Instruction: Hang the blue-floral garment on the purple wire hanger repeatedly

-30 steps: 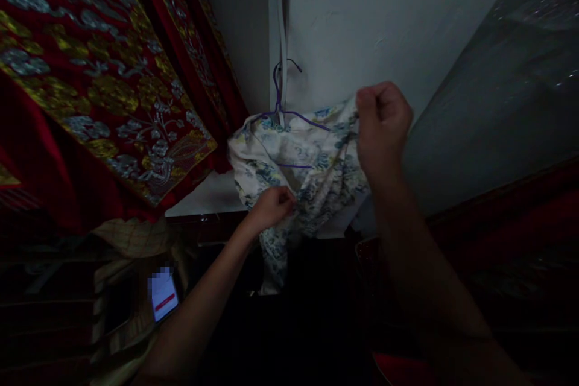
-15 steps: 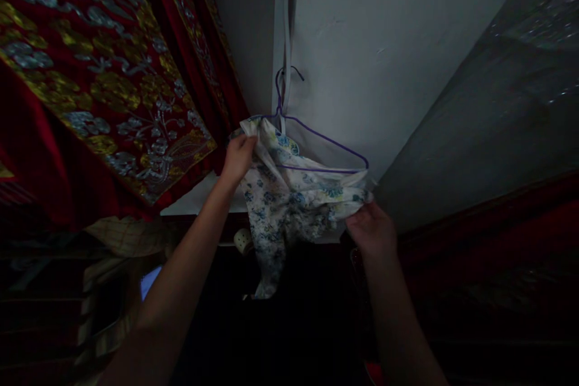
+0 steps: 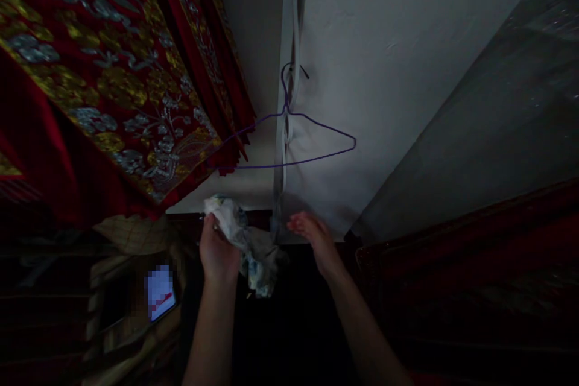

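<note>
My left hand (image 3: 218,250) is closed around a bunched white cloth with a blue floral print (image 3: 244,241), which droops below my fist. My right hand (image 3: 315,237) hovers just to the right of the cloth, fingers stretched out and holding nothing. Above both hands a bare purple wire hanger (image 3: 294,139) hangs by its hook from a white strap (image 3: 289,42) against the pale wall, tilted slightly.
Red fabric embroidered in gold and silver (image 3: 104,66) hangs at the left. A lit phone screen (image 3: 160,292) glows in the dark lower left. A grey slanted panel (image 3: 488,108) and dark red wood (image 3: 474,253) fill the right.
The floral cloth has come off the hanger and dropped down into my left hand. My right hand let go of it and opened. The hanger now hangs empty.
</note>
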A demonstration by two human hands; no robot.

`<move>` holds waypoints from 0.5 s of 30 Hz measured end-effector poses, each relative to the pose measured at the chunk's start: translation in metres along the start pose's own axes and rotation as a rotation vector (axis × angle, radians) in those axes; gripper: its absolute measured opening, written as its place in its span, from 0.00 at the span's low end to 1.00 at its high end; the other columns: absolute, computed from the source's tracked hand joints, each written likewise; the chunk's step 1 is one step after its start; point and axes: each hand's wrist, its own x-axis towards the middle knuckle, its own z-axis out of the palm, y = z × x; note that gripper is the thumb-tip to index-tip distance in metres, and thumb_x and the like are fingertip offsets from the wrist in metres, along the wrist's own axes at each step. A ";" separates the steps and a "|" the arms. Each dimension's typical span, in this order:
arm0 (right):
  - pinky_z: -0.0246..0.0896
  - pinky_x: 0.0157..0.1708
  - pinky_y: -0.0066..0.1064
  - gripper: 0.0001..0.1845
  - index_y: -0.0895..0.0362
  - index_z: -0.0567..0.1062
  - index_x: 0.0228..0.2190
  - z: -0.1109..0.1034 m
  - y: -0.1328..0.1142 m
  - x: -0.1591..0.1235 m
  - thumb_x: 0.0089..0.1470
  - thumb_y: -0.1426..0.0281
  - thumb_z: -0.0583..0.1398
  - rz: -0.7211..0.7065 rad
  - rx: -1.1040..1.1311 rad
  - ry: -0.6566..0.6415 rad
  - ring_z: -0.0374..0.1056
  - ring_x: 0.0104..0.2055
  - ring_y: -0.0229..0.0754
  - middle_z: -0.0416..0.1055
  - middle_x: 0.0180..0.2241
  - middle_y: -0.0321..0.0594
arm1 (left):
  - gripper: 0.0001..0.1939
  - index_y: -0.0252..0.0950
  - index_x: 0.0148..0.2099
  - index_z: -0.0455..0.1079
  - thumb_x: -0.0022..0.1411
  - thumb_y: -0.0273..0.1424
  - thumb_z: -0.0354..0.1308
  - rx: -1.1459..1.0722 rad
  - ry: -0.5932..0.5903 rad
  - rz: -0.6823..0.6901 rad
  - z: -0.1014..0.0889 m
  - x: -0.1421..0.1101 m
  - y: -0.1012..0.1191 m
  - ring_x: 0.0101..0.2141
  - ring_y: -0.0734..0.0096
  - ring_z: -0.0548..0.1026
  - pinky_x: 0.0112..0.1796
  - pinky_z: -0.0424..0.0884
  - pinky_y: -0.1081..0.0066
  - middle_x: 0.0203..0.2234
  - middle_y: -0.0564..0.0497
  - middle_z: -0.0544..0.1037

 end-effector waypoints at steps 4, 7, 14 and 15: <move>0.70 0.43 0.38 0.37 0.57 0.76 0.30 0.029 -0.024 -0.003 0.44 0.34 0.60 0.400 0.174 -0.500 0.76 0.41 0.50 0.78 0.29 0.43 | 0.06 0.40 0.39 0.77 0.62 0.36 0.64 0.458 -0.337 0.028 -0.002 -0.068 -0.024 0.34 0.71 0.78 0.36 0.72 0.74 0.33 0.54 0.81; 0.71 0.36 0.33 0.28 0.57 0.75 0.27 0.033 -0.051 0.001 0.49 0.43 0.63 0.615 0.227 -0.562 0.75 0.33 0.45 0.76 0.25 0.40 | 0.05 0.38 0.41 0.78 0.64 0.30 0.62 0.982 -0.987 0.157 0.016 -0.101 -0.003 0.35 0.68 0.77 0.37 0.71 0.72 0.34 0.50 0.81; 0.64 0.26 0.23 0.18 0.59 0.76 0.31 0.028 -0.106 -0.007 0.41 0.63 0.74 0.489 -0.164 -0.669 0.68 0.24 0.33 0.73 0.24 0.32 | 0.13 0.42 0.56 0.69 0.72 0.35 0.54 0.975 -0.934 0.594 0.052 -0.048 0.051 0.47 0.64 0.76 0.47 0.70 0.68 0.46 0.47 0.79; 0.63 0.25 0.22 0.19 0.59 0.75 0.31 0.028 -0.115 -0.010 0.40 0.64 0.74 0.488 -0.287 -0.800 0.67 0.24 0.32 0.72 0.24 0.32 | 0.18 0.42 0.61 0.66 0.73 0.41 0.51 0.994 -1.028 0.450 0.051 -0.038 0.046 0.48 0.63 0.76 0.48 0.71 0.67 0.47 0.46 0.79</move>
